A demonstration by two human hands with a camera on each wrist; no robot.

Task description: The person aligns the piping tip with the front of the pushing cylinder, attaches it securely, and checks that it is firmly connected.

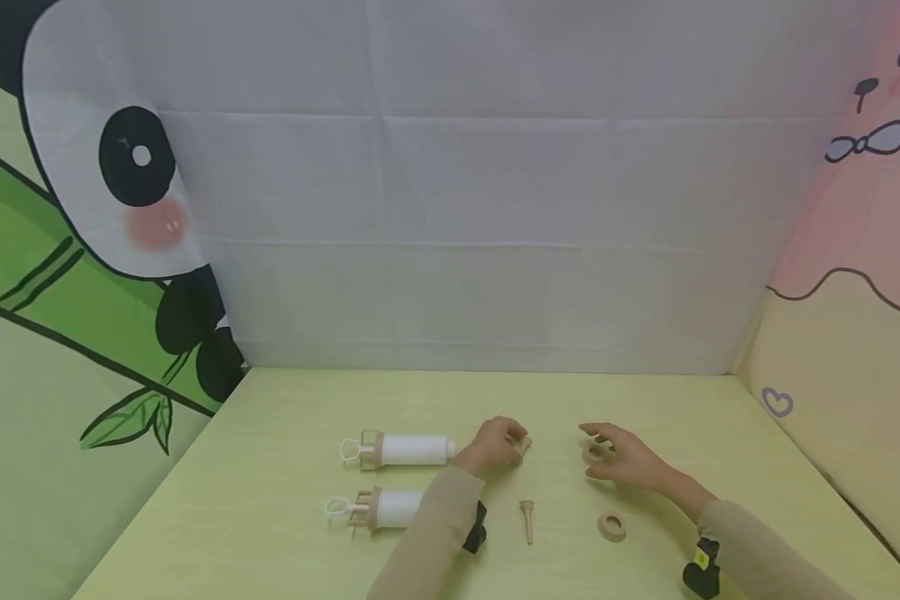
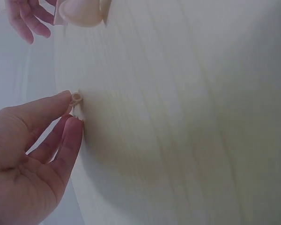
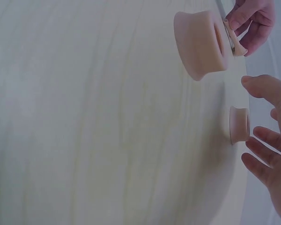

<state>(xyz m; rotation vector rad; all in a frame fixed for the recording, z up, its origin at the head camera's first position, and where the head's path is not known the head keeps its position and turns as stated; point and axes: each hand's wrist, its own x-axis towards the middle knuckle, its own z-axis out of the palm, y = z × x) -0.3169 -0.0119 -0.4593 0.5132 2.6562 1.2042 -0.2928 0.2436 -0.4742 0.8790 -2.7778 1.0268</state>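
Nearest, a sleeve [image 1: 429, 546] at seven o'clock from the left hand [image 1: 495, 446], which pinches a beige piece [image 2: 77, 97]; a peg [image 1: 528, 521] at five; at three, the right hand [image 1: 628, 458], fingers apart around the farther ring [image 3: 239, 125] on the desk [image 1: 270, 542]; a clumsy fingertip could skid it.

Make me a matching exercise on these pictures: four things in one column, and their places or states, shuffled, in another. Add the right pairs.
Things:
1. Left hand
2. Nearer white syringe-like tube
3. Beige peg
4. Right hand

Places or states:
A. Lying on the table between the nearer tube and the nearer beige ring
B. Thumb and fingers apart, at the farther beige ring
C. Pinching a small beige piece
D. Partly hidden behind the left sleeve

Right pairs: 1-C, 2-D, 3-A, 4-B
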